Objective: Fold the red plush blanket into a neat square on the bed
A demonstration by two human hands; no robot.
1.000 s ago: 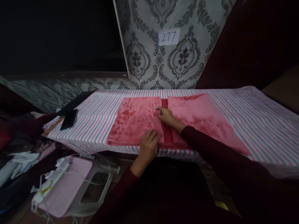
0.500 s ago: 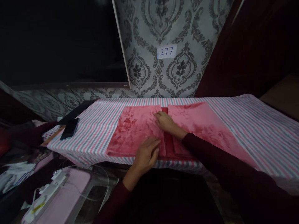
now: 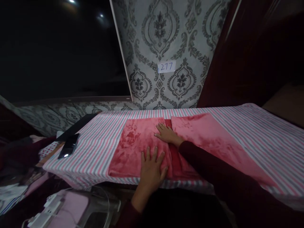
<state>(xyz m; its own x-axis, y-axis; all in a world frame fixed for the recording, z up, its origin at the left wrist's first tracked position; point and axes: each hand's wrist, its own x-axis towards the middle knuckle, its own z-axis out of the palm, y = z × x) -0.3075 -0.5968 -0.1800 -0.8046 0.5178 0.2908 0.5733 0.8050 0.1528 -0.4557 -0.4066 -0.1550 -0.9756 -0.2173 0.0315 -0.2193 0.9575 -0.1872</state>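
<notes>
Left hand (image 3: 152, 171) sliding nearer, fingers spreading flat on red fleece blanket (image 3: 139, 148) | right hand (image 3: 168, 133) pressing open at 12 o'clock, neither gripping | blanket lying mid-frame on striped sheet (image 3: 261, 145) | risk: uneven pressure dragging folds askew

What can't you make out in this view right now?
Head view:
- dark red fabric: the right hand covers part of it
- pink object: cut off by the bottom edge
- pile at far left: too dark and cut off to identify
- phone: screen too dark to read
</notes>
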